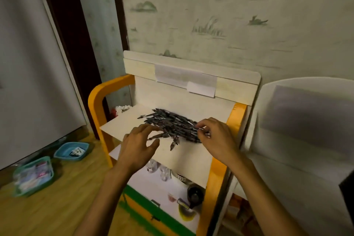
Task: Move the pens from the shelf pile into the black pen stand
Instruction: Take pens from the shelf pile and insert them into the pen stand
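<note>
A person is standing over a small shelf unit with orange side frames, and both bare hands are reaching onto its pale top shelf. A loose pile of dark pens is lying across the middle of that shelf, many pens crossing each other, with a few strays poking out toward the front edge. The left hand is hovering at the near left side of the pile, fingers spread and relaxed, holding nothing. The right hand is working at the pile's right end, fingertips pinching what looks like a pen or two. A dark round container is sitting on the lower shelf; it may be the black pen stand, though that cannot be told for certain. Because the pens are tangling together, lifting one is likely dragging neighbours along, and strays near the front edge could be rolling off onto the wooden floor. Two teal baskets are resting on that floor.
</note>
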Demonstrator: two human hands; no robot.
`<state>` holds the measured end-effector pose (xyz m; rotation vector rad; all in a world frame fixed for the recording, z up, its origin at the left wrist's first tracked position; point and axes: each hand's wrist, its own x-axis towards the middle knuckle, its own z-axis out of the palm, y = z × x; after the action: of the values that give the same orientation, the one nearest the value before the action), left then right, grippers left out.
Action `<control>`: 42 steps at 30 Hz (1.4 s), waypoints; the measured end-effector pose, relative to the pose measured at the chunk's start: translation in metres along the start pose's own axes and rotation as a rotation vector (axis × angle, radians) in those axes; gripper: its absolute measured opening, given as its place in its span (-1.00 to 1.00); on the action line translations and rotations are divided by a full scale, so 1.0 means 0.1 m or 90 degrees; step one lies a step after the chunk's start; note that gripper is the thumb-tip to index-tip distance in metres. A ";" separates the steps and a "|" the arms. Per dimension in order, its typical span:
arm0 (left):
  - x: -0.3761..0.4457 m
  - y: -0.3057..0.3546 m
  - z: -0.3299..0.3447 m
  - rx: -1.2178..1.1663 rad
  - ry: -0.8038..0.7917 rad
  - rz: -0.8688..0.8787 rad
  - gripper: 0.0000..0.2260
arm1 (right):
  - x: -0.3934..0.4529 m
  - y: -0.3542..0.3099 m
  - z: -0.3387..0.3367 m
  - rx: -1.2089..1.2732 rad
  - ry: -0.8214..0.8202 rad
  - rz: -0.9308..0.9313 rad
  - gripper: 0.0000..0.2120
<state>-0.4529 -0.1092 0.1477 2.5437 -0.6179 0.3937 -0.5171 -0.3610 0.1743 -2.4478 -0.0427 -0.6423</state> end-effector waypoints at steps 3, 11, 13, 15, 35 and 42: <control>0.13 -0.38 0.05 0.003 -0.014 -0.015 -0.69 | 0.11 -0.02 0.28 -0.008 -0.002 0.024 -0.86; 0.67 -1.26 0.32 0.007 -0.029 -0.033 -0.70 | 0.51 0.14 0.97 -0.061 -0.020 0.071 -0.86; 0.88 -1.47 0.38 0.016 -0.037 -0.033 -0.70 | 0.70 0.21 1.17 -0.063 -0.019 0.084 -0.85; 1.10 -1.66 0.42 0.019 -0.054 -0.031 -0.70 | 0.88 0.26 1.37 -0.066 -0.023 0.097 -0.83; 2.68 -2.82 1.40 0.013 -0.172 -0.029 -0.75 | 1.99 0.54 2.20 -0.116 -0.031 0.252 -0.86; 3.12 -3.06 1.91 -0.007 -0.206 -0.011 -0.70 | 1.98 0.52 2.29 -0.174 -0.013 0.324 -0.85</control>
<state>-0.0049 -0.0810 -0.0136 2.6218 -0.7094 -0.0308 -0.2332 -0.2979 0.0748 -2.5691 0.6778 -0.4123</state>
